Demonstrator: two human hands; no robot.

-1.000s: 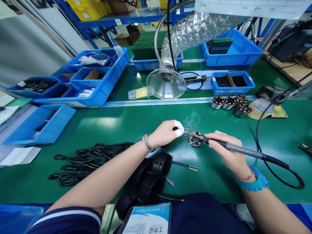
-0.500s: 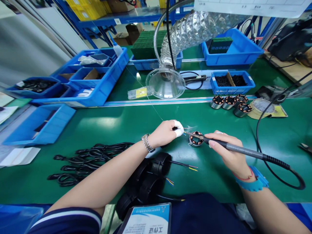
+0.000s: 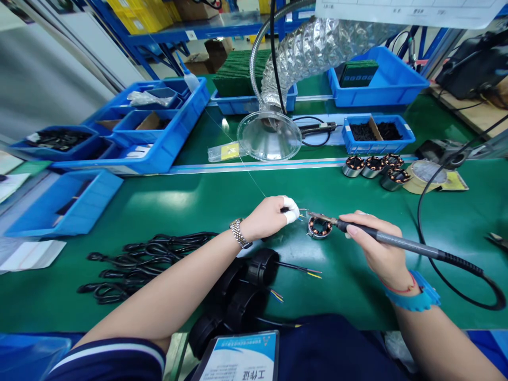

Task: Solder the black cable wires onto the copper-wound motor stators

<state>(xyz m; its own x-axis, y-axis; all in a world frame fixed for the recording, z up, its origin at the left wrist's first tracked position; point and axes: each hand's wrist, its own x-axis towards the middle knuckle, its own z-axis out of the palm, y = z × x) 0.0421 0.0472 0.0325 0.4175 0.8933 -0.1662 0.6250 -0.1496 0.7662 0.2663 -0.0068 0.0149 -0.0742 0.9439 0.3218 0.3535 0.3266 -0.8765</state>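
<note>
My left hand (image 3: 273,216), with white covers on its fingertips, is closed in a pinch around thin coloured wires (image 3: 302,215). The wire ends stick out to the right of the fingers. In my right hand (image 3: 381,254) is a soldering iron (image 3: 416,247), held like a pen. Its tip points left and sits close to the wire ends; whether they touch I cannot tell. Beneath the iron, a round motor stator (image 3: 319,228) with copper windings rests on the green mat, partly covered by the iron.
Black housings (image 3: 264,267) with wire ends lie near my left forearm, beside coiled black cables (image 3: 151,259). Several stators (image 3: 373,167) stand at the back right. A fume funnel (image 3: 270,143) hangs ahead. Blue bins (image 3: 159,153) line the back and left. Pliers (image 3: 499,241) lie far right.
My right hand and the soldering iron have shifted slightly to the right, and the iron's tip is a little higher. My left hand stays in place.
</note>
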